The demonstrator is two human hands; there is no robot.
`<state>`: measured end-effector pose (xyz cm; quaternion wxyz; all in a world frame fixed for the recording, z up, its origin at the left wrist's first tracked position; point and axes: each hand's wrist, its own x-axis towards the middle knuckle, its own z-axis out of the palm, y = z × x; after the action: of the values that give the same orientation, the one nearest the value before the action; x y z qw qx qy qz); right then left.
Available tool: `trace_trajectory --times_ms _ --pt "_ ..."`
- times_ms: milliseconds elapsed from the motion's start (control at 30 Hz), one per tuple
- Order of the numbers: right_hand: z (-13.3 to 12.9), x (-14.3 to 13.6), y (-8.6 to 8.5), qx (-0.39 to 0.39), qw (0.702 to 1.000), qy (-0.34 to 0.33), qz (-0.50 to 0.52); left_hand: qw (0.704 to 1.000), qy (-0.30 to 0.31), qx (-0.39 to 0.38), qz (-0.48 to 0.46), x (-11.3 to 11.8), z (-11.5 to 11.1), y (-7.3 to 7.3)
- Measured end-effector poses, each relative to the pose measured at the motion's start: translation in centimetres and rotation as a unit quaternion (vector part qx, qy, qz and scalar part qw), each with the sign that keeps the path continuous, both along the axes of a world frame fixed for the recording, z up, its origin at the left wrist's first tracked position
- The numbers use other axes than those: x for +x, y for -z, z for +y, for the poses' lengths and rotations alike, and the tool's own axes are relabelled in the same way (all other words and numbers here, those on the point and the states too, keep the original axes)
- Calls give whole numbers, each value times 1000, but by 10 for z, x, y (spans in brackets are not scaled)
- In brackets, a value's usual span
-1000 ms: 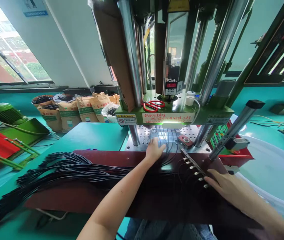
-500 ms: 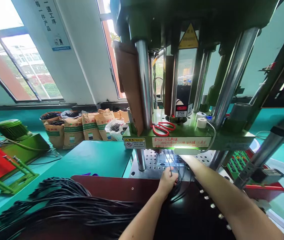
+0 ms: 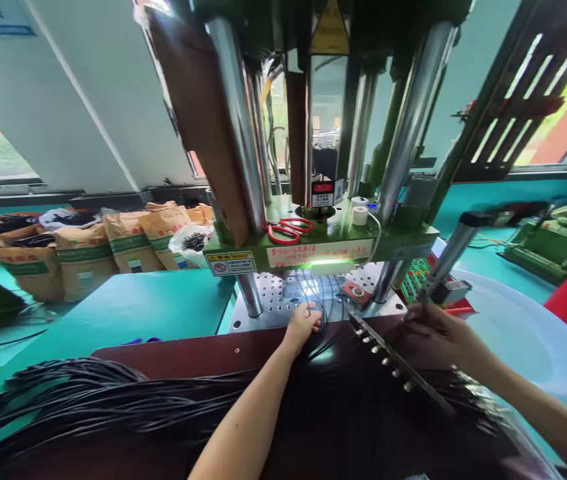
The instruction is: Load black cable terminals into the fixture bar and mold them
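My left hand (image 3: 304, 327) is closed around thin black cables (image 3: 324, 327) at the front edge of the press's perforated metal plate (image 3: 270, 293). The cables run back under the green press block. My right hand (image 3: 426, 330) is at the right, smeared by motion, so its fingers and anything in them cannot be made out. Just left of it, a dark bar with a row of silver pins (image 3: 390, 357) lies slanted on the dark table. A large bundle of black cables (image 3: 113, 393) lies at the left.
Red-handled scissors (image 3: 289, 230) and a white roll (image 3: 359, 215) rest on the press block. A metal post (image 3: 456, 253) leans at the right, beside a red block with a round knob (image 3: 356, 293). Filled paper sacks (image 3: 83, 260) stand at the back left.
My right hand has pulled back from under the press block and moved right. My left hand still holds the cables. The view has turned right, bringing the pinned bar and red block into fuller view.
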<state>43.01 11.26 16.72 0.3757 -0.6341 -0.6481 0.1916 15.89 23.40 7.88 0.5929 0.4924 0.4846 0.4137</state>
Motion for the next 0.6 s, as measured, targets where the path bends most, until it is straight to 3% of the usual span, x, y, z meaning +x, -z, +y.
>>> trace_trajectory --times_ms 67,133,200,267,367,467,600 --pt "-54 56 8 -5 992 116 -51 1000 0 0 7 -1 -2 -2" --pt "-99 101 13 -63 981 172 -69 1000 1 -1 15 -1 -3 -5" --pt "-126 126 12 -89 975 198 -56 1000 1 -2 26 -1 -4 -7" --pt "-127 127 4 -119 974 194 -17 999 0 -3 34 -1 -5 -8" --pt "-81 85 -11 -158 982 88 52 999 1 -5 40 1 -5 -9" --pt "2 12 -17 -147 985 -80 52 999 4 -4 39 1 -5 -9" --pt "111 -72 -12 -107 991 -68 34 999 21 -3 33 0 -2 -9"
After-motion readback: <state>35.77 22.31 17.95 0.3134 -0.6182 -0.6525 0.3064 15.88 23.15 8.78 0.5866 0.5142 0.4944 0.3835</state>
